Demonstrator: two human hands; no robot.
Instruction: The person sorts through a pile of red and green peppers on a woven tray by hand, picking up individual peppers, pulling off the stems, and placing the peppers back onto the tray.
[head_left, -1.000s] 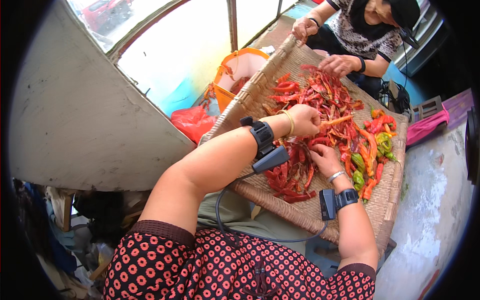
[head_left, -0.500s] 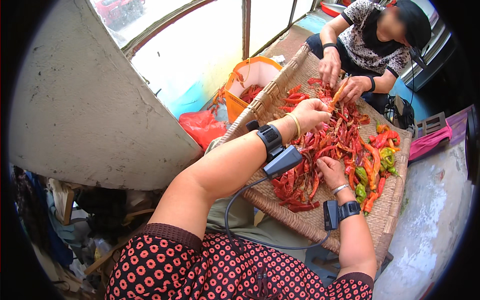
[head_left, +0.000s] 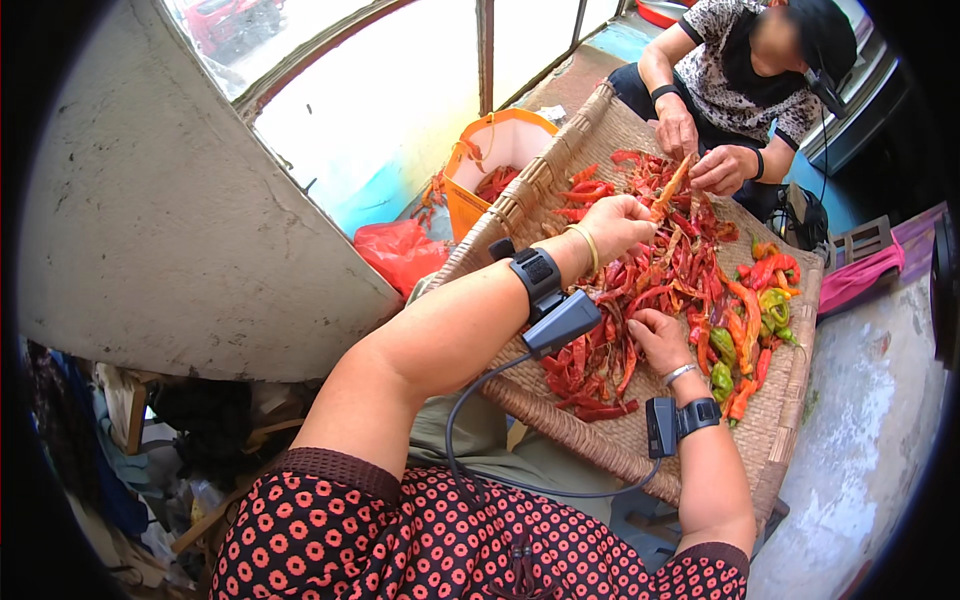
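Observation:
A wide woven tray (head_left: 640,445) lies across my lap and carries a heap of red chilies (head_left: 650,280). My left hand (head_left: 618,222) is stretched over the heap. Its fingers pinch a long orange chili (head_left: 672,188) that points up toward the far side. My right hand (head_left: 660,338) rests on the near part of the heap with its fingers curled into the chilies; whether it grips one is hidden. Both of my wrists wear black bands with small devices.
Another person sits across the tray, with both hands (head_left: 700,150) among the chilies. Green and orange chilies (head_left: 755,315) lie at the tray's right side. An orange container (head_left: 495,150) with red chilies and a red plastic bag (head_left: 400,250) stand to the left, by a concrete wall.
My left hand has reached farther across the heap and lifted the orange chili. My right hand has stayed on the near part of the pile.

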